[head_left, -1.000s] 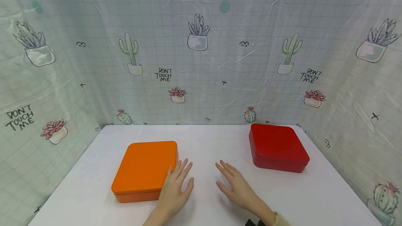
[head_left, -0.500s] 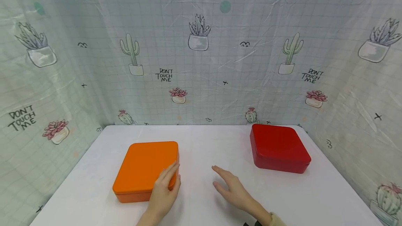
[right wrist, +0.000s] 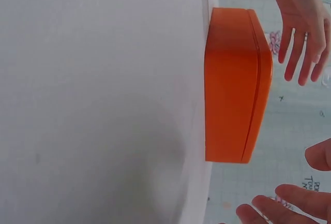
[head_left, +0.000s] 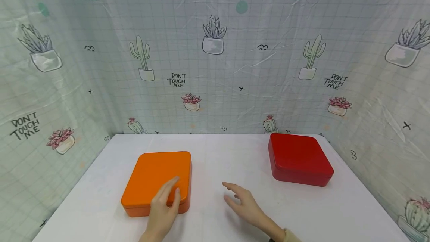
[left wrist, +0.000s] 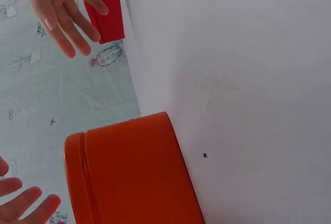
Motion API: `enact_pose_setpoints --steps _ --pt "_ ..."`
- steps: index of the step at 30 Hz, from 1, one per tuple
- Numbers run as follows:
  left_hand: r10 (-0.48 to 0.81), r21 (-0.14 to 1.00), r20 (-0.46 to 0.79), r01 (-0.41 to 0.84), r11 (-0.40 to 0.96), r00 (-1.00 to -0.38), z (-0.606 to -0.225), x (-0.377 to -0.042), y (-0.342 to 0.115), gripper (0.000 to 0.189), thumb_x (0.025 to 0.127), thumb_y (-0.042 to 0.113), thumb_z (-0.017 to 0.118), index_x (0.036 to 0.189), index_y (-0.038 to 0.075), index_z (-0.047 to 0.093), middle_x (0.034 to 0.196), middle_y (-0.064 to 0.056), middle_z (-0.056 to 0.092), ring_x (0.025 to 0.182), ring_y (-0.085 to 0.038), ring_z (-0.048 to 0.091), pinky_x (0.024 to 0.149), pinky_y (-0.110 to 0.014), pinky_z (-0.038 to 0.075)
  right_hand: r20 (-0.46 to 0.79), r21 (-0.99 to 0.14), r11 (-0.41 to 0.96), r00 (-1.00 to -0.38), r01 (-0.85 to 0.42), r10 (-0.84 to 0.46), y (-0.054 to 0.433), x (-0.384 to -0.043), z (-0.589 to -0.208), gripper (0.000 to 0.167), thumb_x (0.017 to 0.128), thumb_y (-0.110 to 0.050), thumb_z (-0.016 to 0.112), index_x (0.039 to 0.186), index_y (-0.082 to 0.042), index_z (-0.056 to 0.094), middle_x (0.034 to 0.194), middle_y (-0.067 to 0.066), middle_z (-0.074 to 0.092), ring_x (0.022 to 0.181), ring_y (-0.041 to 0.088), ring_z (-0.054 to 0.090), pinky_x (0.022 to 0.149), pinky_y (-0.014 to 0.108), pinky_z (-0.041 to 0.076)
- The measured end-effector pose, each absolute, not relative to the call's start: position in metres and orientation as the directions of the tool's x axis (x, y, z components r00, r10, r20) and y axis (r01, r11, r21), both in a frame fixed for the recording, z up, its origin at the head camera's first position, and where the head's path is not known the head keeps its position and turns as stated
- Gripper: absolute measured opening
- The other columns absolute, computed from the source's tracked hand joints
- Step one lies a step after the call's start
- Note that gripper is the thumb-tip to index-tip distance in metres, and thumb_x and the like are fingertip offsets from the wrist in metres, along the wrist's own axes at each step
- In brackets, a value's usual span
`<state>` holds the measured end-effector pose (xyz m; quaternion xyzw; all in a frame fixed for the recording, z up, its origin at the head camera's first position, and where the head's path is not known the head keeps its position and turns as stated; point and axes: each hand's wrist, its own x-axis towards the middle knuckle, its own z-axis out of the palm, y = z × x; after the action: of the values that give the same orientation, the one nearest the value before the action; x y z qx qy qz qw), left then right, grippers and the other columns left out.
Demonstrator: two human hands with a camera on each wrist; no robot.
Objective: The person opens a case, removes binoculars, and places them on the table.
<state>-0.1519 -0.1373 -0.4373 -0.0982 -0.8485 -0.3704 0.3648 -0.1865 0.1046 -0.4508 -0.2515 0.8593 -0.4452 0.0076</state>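
An orange lidded box lies flat on the white table at left, its lid on. Over the near right part of that lid hovers my left hand, fingers extended and holding nothing. The right wrist view shows a gap between the left hand and the orange box. My right hand hangs above the middle of the table, fingers loosely spread, with nothing in them. Farther back at right sits a red lidded box, apart from both hands.
The white table is bordered at the back and sides by a hanging sheet printed with cacti and potted plants. A strip of bare table separates the two boxes.
My left hand has shifted left, from the orange box's right side to over its lid. The right hand has drifted slightly left and its fingers have drawn in. Both boxes stay put.
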Motion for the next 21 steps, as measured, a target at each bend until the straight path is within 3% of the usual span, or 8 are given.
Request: enact_pose_setpoints --steps 6,15,21 --pt "-0.161 0.581 0.680 0.392 0.713 -0.715 -0.437 -0.147 -0.148 0.036 0.074 -0.007 0.063 0.109 0.001 0.060 0.108 -0.012 0.063 0.099 -0.029 0.060 0.088 0.005 0.025 0.182 -0.837 0.399 -0.878 -0.374 -0.442 0.097 -0.186 -0.453 0.041 0.089 -0.026 0.053 0.123 -0.003 0.051 0.123 0.015 0.055 0.107 0.031 0.054 0.080 0.041 0.051" --pt "-0.226 0.567 0.710 0.352 0.745 -0.667 -0.436 -0.143 -0.172 0.036 0.072 -0.010 0.063 0.106 -0.002 0.061 0.102 -0.015 0.064 0.093 -0.032 0.060 0.086 0.005 0.026 0.021 -0.961 0.233 -0.879 -0.149 -0.476 0.086 -0.189 -0.452 0.037 0.091 -0.018 0.050 0.122 0.002 0.049 0.118 0.021 0.056 0.102 0.030 0.056 0.075 0.029 0.053" --pt "-0.260 0.556 0.732 0.331 0.763 -0.629 -0.436 -0.144 -0.187 0.034 0.072 -0.011 0.062 0.105 -0.003 0.061 0.100 -0.017 0.065 0.091 -0.035 0.060 0.084 0.004 0.027 -0.024 -0.987 0.151 -0.863 -0.061 -0.505 0.077 -0.188 -0.452 0.038 0.091 -0.016 0.049 0.122 0.005 0.048 0.118 0.025 0.054 0.101 0.032 0.056 0.075 0.031 0.054"
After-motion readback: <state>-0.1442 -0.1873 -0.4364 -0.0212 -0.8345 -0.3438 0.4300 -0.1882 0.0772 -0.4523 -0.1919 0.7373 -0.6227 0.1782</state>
